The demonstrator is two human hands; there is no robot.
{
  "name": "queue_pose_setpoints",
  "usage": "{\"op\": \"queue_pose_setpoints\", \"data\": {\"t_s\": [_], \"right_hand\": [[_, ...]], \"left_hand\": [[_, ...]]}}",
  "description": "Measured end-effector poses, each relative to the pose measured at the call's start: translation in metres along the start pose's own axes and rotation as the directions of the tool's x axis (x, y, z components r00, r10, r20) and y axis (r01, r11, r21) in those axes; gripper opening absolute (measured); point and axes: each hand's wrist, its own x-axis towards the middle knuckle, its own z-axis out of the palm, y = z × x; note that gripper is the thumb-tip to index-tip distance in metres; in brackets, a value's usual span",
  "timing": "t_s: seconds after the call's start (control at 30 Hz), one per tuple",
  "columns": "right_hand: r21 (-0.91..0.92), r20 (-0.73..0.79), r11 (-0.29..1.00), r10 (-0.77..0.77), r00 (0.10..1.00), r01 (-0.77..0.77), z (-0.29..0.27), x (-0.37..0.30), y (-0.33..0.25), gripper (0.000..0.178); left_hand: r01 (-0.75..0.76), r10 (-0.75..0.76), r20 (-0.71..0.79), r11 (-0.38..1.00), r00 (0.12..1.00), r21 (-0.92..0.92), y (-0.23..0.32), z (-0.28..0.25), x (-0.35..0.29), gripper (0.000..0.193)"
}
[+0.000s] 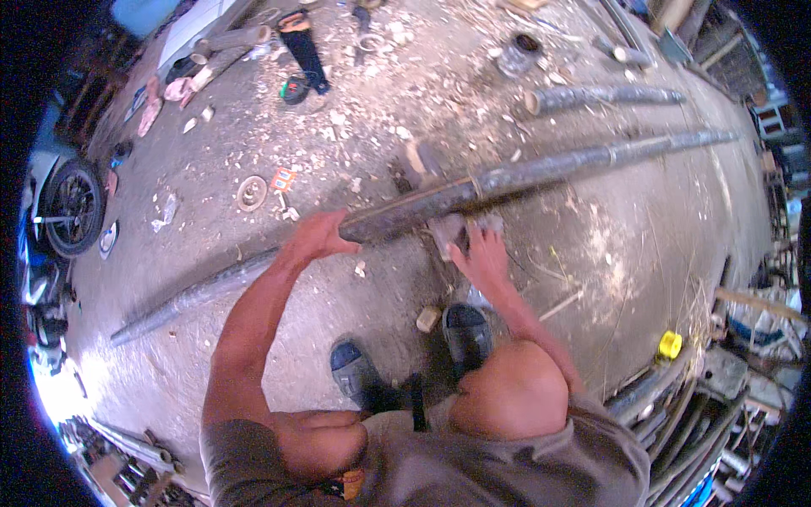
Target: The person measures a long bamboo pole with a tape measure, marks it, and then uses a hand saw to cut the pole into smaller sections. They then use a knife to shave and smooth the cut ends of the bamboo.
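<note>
A long dark bamboo pole [541,173] lies slantwise across the floor in front of me, its right end farther away. My left hand [321,237] is closed around its middle part, thumb on the near side. Farther right, my right hand [486,260] is just on the near side of the pole, with fingers stretched forward and the thumb apart. Beside that thumb a greyish block [446,234] sits against the pole. A pale piece by the fingertips is too blurred to name. Across the pole stands another block [420,159], partly hidden.
Beyond the pole are a handsaw [302,51], a tape measure [294,90], a tape roll [252,193], a jar [519,55] and a shorter bamboo piece [604,98]. Wood chips litter the floor. A motorcycle wheel [74,207] stands left; a yellow roll [670,345] lies right.
</note>
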Motion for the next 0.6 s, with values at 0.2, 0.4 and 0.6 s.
{"op": "queue_pose_setpoints", "data": {"t_s": [0.2,0.4,0.6], "right_hand": [[0.021,-0.070,0.999,-0.028,0.997,0.030,-0.010,-0.033,0.010,0.059],[0.039,-0.064,0.979,-0.197,0.978,0.200,-0.018,0.042,-0.014,0.052],[0.044,0.077,0.915,-0.403,0.912,0.400,-0.009,0.196,-0.092,0.053]], "left_hand": [[-0.087,0.095,0.063,0.990,0.994,-0.108,-0.013,0.015,0.021,0.082],[0.075,-0.092,-0.402,0.996,0.911,-0.057,-0.062,0.012,0.038,0.072],[0.272,-0.244,-0.689,0.960,0.682,-0.070,-0.140,0.029,0.074,0.072]]}}
